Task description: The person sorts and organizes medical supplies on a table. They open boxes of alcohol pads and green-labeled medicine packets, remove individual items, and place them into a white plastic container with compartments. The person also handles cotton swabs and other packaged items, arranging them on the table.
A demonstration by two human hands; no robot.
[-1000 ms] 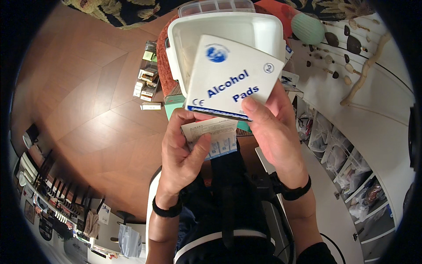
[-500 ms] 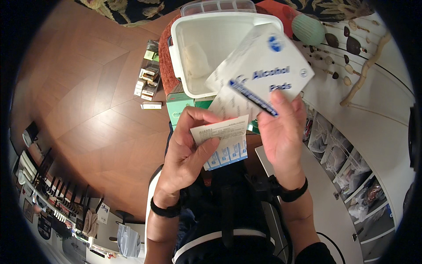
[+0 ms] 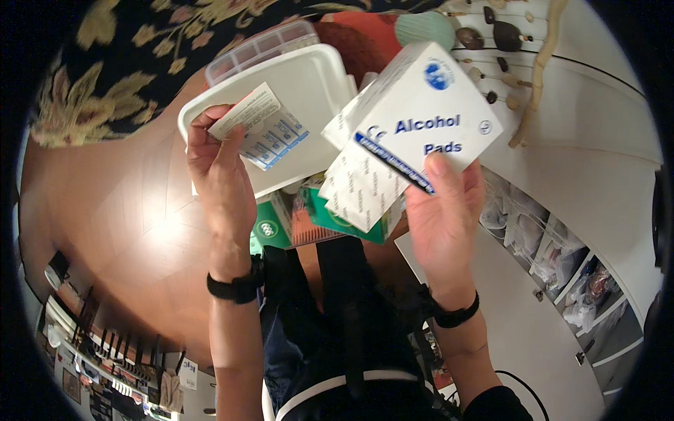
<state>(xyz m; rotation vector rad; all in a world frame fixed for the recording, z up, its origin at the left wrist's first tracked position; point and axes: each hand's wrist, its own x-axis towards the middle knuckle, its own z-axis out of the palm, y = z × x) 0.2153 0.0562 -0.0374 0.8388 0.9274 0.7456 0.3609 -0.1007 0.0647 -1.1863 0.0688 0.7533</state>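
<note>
My right hand (image 3: 449, 221) grips a white carton with blue print (image 3: 421, 105), the thumb pressed on its face. White printed sachets (image 3: 368, 186) fan out beneath the carton, apparently pinched in the same grip. Over the white plastic bin (image 3: 326, 67), my left hand (image 3: 221, 151) pinches a small printed paper packet (image 3: 246, 116) between thumb and fingers. Blue-and-white sachets (image 3: 277, 140) hang below that packet. The bin looks tilted, and its inside is partly hidden by the sachets and my left hand.
Green and white boxes (image 3: 270, 221) stand below the bin, near my knees. Behind it lies a clear compartment tray (image 3: 263, 49). A round pale green object (image 3: 425, 29) sits at the back. At right are a white cabinet (image 3: 576, 189) and shelves with plastic bags (image 3: 540, 238).
My left hand has moved left and up, taking the packet and blue-and-white sachets away from the carton to over the bin. My right hand keeps the carton in nearly the same place.
</note>
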